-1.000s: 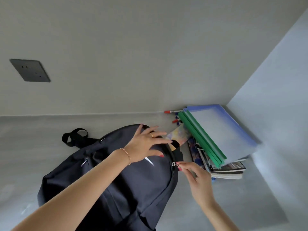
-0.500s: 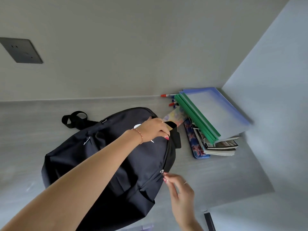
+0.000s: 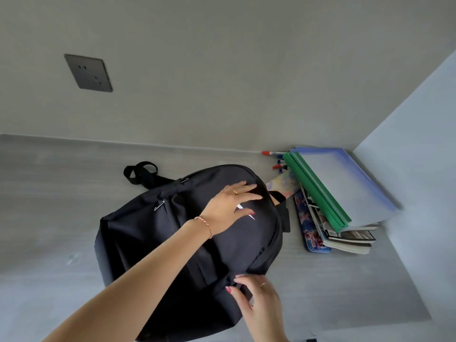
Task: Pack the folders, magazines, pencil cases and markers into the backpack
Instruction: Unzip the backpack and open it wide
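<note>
A black backpack (image 3: 153, 238) lies flat on the grey table (image 3: 49, 193). My left hand (image 3: 229, 203) rests on its upper front with fingers spread. At the bag's lower right edge, my right hand (image 3: 259, 299) pinches the zipper pull along the zip line. To the right lies a stack: green and blue folders (image 3: 328, 191) on top of magazines (image 3: 350, 239), over a blue printed pencil case (image 3: 311, 233). A pastel pencil case (image 3: 282, 185) pokes out beside the bag's top. Red and blue markers (image 3: 272, 153) lie behind the stack by the wall.
The table sits in a corner, with a grey back wall carrying a dark socket plate (image 3: 88, 73) and a pale side wall (image 3: 419, 144) on the right. The backpack's strap loop (image 3: 140, 172) sticks out at the back left.
My right hand has travelled down the backpack's right edge along the zip, from near the top to the lower corner. My left hand went from gripping the top to lying spread on it.
</note>
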